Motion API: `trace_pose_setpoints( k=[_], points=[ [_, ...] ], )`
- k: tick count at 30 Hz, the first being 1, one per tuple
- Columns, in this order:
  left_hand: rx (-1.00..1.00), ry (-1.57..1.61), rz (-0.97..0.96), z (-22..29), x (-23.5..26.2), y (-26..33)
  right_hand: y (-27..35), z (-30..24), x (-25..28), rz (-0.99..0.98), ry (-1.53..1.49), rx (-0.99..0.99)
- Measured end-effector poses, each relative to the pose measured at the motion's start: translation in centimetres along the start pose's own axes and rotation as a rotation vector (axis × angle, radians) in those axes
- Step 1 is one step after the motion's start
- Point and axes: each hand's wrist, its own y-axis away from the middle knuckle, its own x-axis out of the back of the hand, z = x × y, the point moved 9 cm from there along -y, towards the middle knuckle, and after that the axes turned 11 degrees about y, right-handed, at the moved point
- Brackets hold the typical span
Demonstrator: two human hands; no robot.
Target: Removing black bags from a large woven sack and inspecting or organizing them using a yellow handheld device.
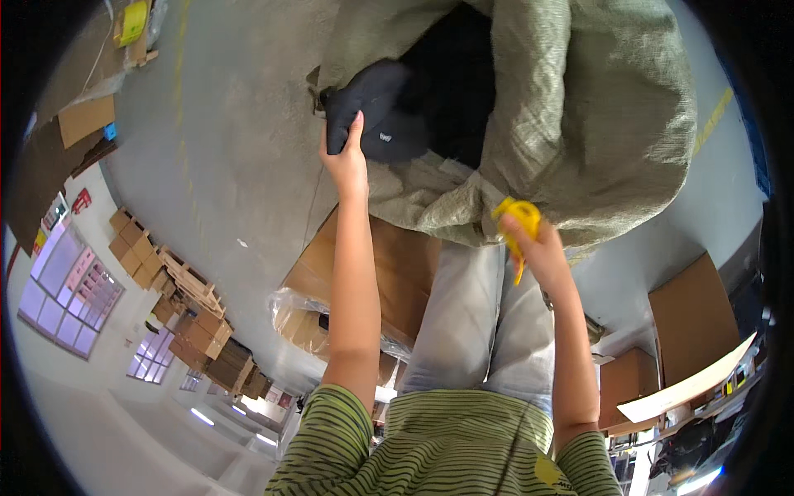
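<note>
My left hand (pixel 347 165) is closed on the edge of a black cloth item (pixel 376 99), which bears a small white mark. The cloth lies at the mouth of a large olive-green woven sack (pixel 612 124), and more black fabric (pixel 459 74) shows inside. My right hand (pixel 542 252), beside the sack's near edge, is wrapped around a yellow plastic hand tool (pixel 519 219) with a rounded top and a reddish spot lower down. Blur hides the exact kind of this tool.
A cardboard box (pixel 389 256) with clear plastic wrap (pixel 296 318) stands just left of my legs. Cardboard panels (pixel 693 310) stand at the right. Cartons (pixel 136 252) and wooden pallets (pixel 190 281) are stacked at the far left. Yellow lines (pixel 180 107) mark the grey floor.
</note>
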Motion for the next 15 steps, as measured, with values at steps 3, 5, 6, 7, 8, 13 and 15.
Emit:
trace_pose_setpoints(
  k=[3, 5, 6, 7, 8, 13, 15],
  points=[
    [0.093, 0.163, 0.079, 0.4, 1.7, 1.2, 0.9, 0.9, -2.3, -0.138, 0.146, -0.046],
    [0.367, 0.513, 0.175, -3.1, 3.0, 1.7, 1.2, 1.8, -2.0, -0.222, 0.169, -0.063],
    [0.363, 0.521, 0.183, -3.5, 4.1, 1.7, 1.6, 1.9, -2.4, -0.301, 0.181, -0.088],
    [0.562, 0.632, 0.134, -5.3, 4.0, 2.4, 2.6, 1.7, -3.4, -0.408, 0.169, -0.088],
    [0.761, 0.742, 0.079, -7.0, 3.5, 3.5, 2.6, 2.0, -3.5, -0.408, 0.179, -0.086],
    [1.366, 1.555, -0.167, -9.1, -0.2, 10.5, 2.4, 1.0, -1.1, -0.252, 0.093, -0.007],
    [1.378, 1.488, -0.462, -10.1, 1.3, 11.1, 2.5, -0.4, -1.5, -0.187, 0.058, 0.102]
  ],
)
